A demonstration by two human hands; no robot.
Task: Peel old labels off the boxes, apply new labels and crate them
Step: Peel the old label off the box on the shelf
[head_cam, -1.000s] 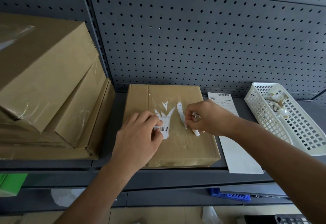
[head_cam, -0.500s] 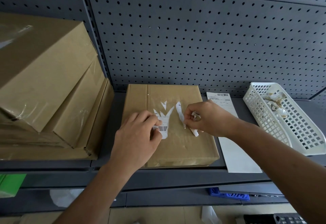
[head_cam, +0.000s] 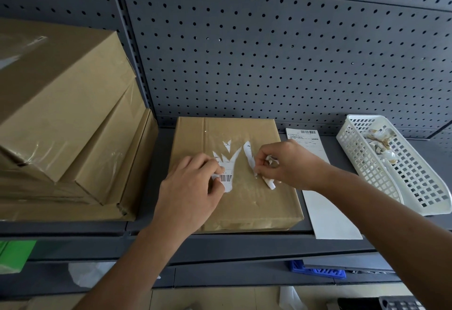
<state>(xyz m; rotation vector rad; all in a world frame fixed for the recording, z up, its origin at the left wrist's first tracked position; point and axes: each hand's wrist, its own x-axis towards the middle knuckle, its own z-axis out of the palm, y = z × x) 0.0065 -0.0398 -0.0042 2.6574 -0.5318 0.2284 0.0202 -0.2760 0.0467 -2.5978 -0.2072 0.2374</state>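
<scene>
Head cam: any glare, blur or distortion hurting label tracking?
Head view: light soft and even, shadows faint; glare on the wrap of the stacked boxes, mild sheen on the box; fisheye bows the shelf edge and pegboard; no motion blur, the barcode scrap pinched by the left hand and the label strip pinched by the right hand are sharp.

Probably stockroom: pegboard shelving (head_cam: 269, 53), boxes (head_cam: 61, 114)

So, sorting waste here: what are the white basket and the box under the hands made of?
White basket: likely moulded plastic, slightly glossy, gridded holes. Box: brown cardboard, apparently under clear shiny film, judging by glare.
</scene>
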